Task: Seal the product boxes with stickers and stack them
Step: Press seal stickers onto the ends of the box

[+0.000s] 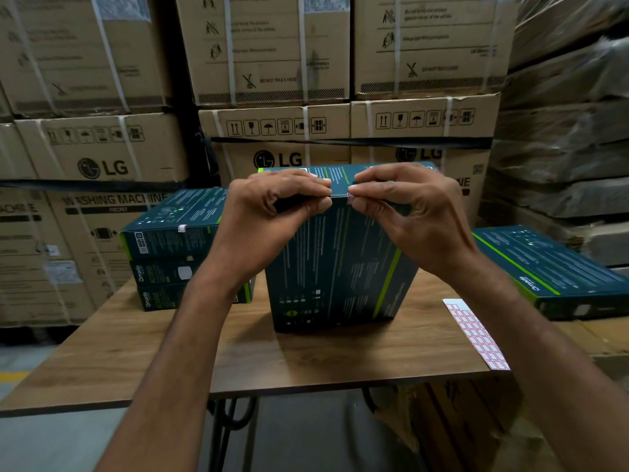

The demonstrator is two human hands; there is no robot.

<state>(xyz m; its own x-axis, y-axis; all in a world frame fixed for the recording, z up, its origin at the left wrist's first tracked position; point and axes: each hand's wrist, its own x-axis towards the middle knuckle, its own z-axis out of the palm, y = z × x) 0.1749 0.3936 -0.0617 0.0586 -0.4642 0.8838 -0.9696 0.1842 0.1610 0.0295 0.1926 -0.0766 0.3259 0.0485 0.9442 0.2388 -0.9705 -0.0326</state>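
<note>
A dark teal product box [340, 267] with a green stripe stands on edge at the middle of the wooden table [136, 352]. My left hand [272, 212] grips its top near edge, thumb under and fingers over. My right hand [412, 206] pinches a small red-and-white sticker [350, 198] against that same top edge. A stack of three like boxes [170, 253] lies at the left; the top one carries a sticker on its edge. Another box [551, 270] lies flat at the right. A sheet of stickers [476, 335] lies on the table's right edge.
Large strapped cardboard cartons [272, 63] form a wall right behind the table. Wrapped goods [561, 131] are piled at the right. A brown carton [459, 420] stands under the table's right side, beside black metal legs [231, 420].
</note>
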